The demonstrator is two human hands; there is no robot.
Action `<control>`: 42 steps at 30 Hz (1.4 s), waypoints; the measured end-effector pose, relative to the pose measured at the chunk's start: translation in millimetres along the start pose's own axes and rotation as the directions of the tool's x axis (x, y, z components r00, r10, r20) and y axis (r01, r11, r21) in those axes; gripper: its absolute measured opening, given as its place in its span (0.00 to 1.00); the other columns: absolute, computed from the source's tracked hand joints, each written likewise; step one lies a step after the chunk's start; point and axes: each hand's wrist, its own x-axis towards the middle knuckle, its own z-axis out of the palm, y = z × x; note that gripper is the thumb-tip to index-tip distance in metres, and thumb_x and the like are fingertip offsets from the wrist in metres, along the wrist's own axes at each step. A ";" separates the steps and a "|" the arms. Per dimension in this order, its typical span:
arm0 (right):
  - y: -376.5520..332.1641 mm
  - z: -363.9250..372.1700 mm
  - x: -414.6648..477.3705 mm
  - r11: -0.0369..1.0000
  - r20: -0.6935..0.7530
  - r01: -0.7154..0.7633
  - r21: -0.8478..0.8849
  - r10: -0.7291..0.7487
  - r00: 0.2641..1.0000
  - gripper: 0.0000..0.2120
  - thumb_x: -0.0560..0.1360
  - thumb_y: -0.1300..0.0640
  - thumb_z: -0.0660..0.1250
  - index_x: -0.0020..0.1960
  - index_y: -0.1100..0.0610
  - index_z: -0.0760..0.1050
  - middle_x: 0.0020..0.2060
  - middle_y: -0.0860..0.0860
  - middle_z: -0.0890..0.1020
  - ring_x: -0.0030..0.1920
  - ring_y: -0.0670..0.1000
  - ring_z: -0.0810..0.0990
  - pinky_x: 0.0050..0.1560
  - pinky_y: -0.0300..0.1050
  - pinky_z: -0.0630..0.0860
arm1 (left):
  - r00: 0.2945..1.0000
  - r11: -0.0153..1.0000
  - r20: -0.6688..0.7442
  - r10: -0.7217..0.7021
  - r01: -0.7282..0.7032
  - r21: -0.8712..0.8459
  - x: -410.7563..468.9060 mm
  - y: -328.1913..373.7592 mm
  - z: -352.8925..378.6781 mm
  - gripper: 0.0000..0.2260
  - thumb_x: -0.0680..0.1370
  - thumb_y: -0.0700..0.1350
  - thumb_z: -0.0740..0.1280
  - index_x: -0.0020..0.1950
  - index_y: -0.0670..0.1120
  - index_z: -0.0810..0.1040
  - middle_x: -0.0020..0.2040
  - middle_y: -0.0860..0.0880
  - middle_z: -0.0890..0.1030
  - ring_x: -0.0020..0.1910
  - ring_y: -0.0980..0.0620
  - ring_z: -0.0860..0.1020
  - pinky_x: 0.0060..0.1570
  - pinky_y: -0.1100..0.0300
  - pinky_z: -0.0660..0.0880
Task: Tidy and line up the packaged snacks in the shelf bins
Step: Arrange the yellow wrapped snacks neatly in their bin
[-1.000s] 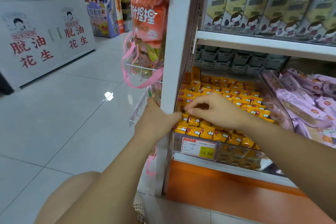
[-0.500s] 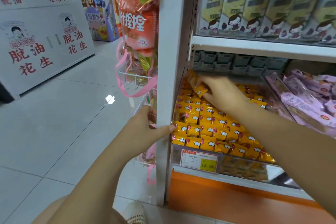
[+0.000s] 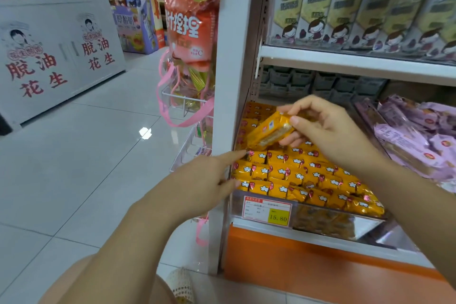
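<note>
My right hand (image 3: pixel 328 131) is raised over the bin (image 3: pixel 345 224). Its thumb and curled fingers pinch one yellow snack pack (image 3: pixel 267 131), which is tilted and held just above the rows of yellow packs (image 3: pixel 296 173). My left hand (image 3: pixel 197 185) reaches across the white shelf post (image 3: pixel 232 81), fingers straight and holding nothing, forefinger tip at the rows' left edge.

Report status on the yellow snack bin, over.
Right hand pinches one yellow snack pack above the rows. Left hand open, fingertips at the rows' left edge. Nothing blocks the bin.
</note>
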 end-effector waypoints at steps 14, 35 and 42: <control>2.4 6.8 -8.4 0.976 -0.093 -0.104 -0.190 0.088 0.992 0.12 0.70 0.59 0.73 0.48 0.50 0.73 0.52 0.47 0.80 0.44 0.46 0.83 0.45 0.49 0.82 | 0.994 0.996 0.097 -0.046 0.039 0.075 6.8 7.8 12.1 0.20 0.80 0.54 0.60 0.71 0.55 0.60 0.53 0.51 0.78 0.41 0.53 0.74 0.43 0.61 0.70; -4.6 23.8 34.4 0.884 0.024 -0.010 -0.468 0.024 0.999 0.12 0.71 0.59 0.72 0.47 0.50 0.70 0.40 0.44 0.76 0.30 0.45 0.74 0.28 0.35 0.70 | 0.995 0.999 0.098 -0.032 0.029 0.025 7.4 3.6 12.2 0.18 0.80 0.54 0.61 0.69 0.56 0.63 0.39 0.60 0.71 0.34 0.62 0.71 0.35 0.64 0.66; 27.3 25.8 8.9 0.976 -0.203 -0.192 -0.099 0.169 0.964 0.14 0.71 0.60 0.73 0.42 0.50 0.67 0.51 0.53 0.79 0.43 0.51 0.81 0.39 0.42 0.79 | 0.995 0.999 0.095 -0.026 0.024 0.025 9.2 1.9 12.5 0.18 0.80 0.53 0.61 0.69 0.55 0.64 0.36 0.60 0.68 0.32 0.63 0.70 0.36 0.63 0.66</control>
